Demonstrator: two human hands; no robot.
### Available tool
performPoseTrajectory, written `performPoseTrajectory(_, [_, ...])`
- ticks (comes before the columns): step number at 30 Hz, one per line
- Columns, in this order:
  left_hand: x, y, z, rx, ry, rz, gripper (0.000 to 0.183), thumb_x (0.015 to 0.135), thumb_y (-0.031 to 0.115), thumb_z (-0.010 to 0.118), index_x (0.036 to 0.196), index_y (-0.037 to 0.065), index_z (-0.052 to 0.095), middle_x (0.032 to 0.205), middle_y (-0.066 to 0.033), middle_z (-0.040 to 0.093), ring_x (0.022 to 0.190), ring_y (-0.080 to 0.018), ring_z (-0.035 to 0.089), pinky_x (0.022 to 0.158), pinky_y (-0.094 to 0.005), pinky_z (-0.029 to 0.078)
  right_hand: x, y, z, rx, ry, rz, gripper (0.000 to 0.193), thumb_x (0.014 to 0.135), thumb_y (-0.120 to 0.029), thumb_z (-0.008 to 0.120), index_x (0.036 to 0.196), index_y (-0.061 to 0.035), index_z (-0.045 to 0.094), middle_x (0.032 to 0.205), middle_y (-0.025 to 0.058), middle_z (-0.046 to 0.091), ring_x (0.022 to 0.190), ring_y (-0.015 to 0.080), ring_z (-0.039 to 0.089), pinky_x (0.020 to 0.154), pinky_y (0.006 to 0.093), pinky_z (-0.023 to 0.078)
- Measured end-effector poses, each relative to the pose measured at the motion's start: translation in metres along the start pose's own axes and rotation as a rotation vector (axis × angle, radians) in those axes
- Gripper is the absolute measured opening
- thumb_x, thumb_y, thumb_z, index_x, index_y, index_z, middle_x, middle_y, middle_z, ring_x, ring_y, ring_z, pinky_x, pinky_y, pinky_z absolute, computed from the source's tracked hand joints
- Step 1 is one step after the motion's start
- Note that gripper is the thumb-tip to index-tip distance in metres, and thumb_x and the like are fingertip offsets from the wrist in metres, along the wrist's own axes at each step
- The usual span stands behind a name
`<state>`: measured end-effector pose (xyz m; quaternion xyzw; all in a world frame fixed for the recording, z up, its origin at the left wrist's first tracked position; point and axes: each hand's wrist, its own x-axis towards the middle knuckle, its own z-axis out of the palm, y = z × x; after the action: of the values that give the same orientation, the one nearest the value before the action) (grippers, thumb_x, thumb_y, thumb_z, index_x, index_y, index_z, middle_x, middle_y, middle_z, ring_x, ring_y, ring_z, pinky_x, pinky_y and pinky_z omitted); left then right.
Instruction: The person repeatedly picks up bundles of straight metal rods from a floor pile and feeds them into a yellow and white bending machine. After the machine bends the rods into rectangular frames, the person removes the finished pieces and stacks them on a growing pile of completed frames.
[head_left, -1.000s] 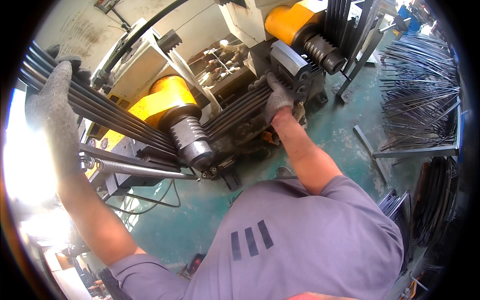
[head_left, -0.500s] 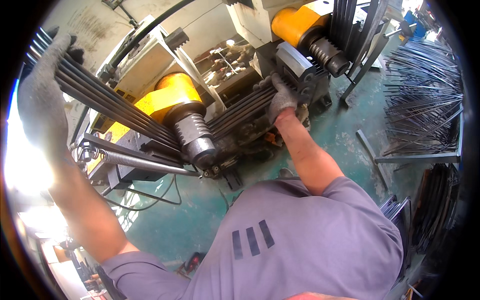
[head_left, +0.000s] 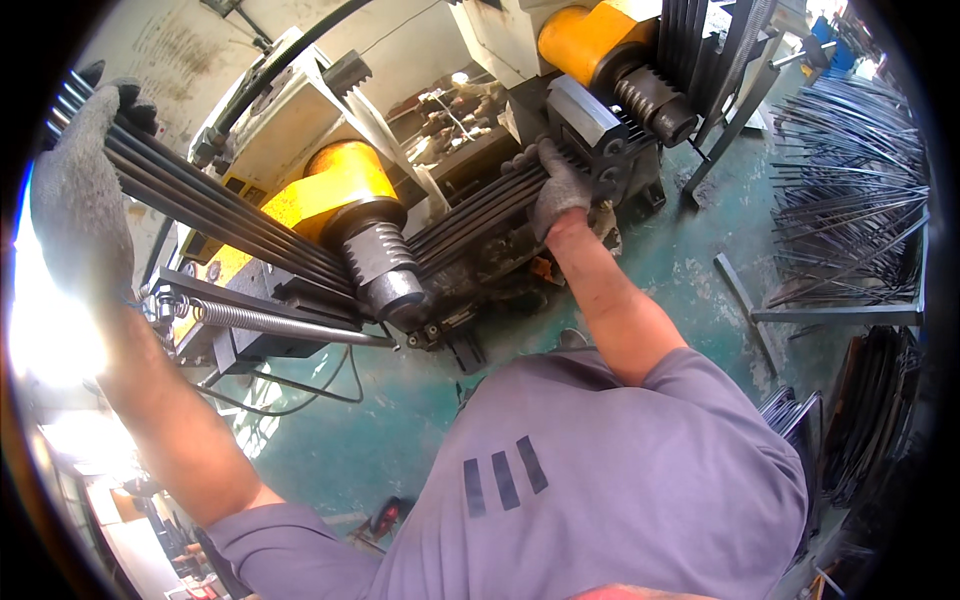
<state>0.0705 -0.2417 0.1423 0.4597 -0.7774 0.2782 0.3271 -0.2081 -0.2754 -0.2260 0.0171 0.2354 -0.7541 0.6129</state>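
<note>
Several dark metal rods (head_left: 225, 212) lie side by side and bend around the grooved steel roller (head_left: 382, 262) under a yellow machine arm (head_left: 345, 190). At the far left, my left hand (head_left: 85, 190), in a grey glove, wraps around the raised ends of these rods. My right hand (head_left: 562, 188), gloved too, grips the middle run of the rods (head_left: 480, 222) beside a steel clamp block (head_left: 585, 118). Past the block, the rods turn up along a second grooved roller (head_left: 655, 108) below another yellow arm (head_left: 590, 42). The fingers of both hands are partly hidden behind the rods.
A long spring (head_left: 270, 318) runs beneath the left rods. A rack (head_left: 840, 315) at the right bears a large heap of thin rods (head_left: 850, 190). Dark bent frames (head_left: 870, 410) stand below it. A cable (head_left: 300, 405) loops over the green floor (head_left: 400, 430).
Both hands keep their hold on the rods and have barely moved. The view has shifted slightly; the rods and rollers look the same.
</note>
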Motion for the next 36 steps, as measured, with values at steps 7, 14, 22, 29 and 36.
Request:
performPoseTrajectory(7, [-0.004,0.010,-0.007,0.086,-0.007,0.019,0.033,0.102,0.022,0.044,0.112,0.004,0.071,0.091,-0.0095,0.074,0.081,-0.0142,0.072,0.080,-0.0261,0.050,-0.009,-0.003,0.003,-0.022,-0.006,0.016,0.013,0.096,-0.019,0.062,0.089,-0.0090,0.059,0.079,0.0040,0.060,0.074,0.0203,0.061,0.079,0.0427,0.056])
performPoseTrajectory(14, [-0.032,0.007,-0.002,-0.465,-0.078,-0.603,0.029,0.094,0.014,0.058,0.119,0.000,0.063,0.094,-0.0141,0.071,0.083,-0.0214,0.071,0.079,-0.0298,0.055,0.000,0.003,-0.021,-0.016,0.000,0.056,0.014,0.094,-0.017,0.065,0.093,-0.0040,0.061,0.080,0.0082,0.065,0.076,0.0265,0.064,0.075,0.0425,0.055])
performPoseTrajectory(22, [-0.046,0.014,-0.019,-0.530,-0.283,-0.633,0.031,0.092,0.014,0.064,0.119,-0.001,0.061,0.097,-0.0148,0.071,0.088,-0.0219,0.071,0.084,-0.0316,0.055,-0.035,-0.017,0.014,-0.122,0.214,0.107,0.011,0.093,-0.013,0.065,0.093,-0.0027,0.061,0.083,0.0110,0.066,0.078,0.0277,0.066,0.075,0.0427,0.055])
performPoseTrajectory(29, [-0.043,0.033,-0.007,-0.576,-0.238,-0.683,0.032,0.092,0.015,0.063,0.120,-0.001,0.061,0.099,-0.0138,0.069,0.091,-0.0221,0.069,0.086,-0.0324,0.054,0.005,-0.006,-0.040,-0.168,0.002,0.107,0.004,0.092,-0.008,0.063,0.096,-0.0073,0.062,0.086,0.0080,0.068,0.082,0.0236,0.067,0.076,0.0374,0.055])
performPoseTrajectory(36, [-0.047,0.028,-0.023,-0.417,-0.257,-0.888,0.036,0.090,0.031,0.065,0.108,0.000,0.071,0.094,-0.0122,0.073,0.084,-0.0161,0.072,0.079,-0.0243,0.055,0.000,-0.011,-0.048,-0.248,-0.202,0.178,0.009,0.094,-0.008,0.058,0.103,-0.0044,0.059,0.095,0.0118,0.068,0.096,0.0248,0.064,0.093,0.0373,0.048])
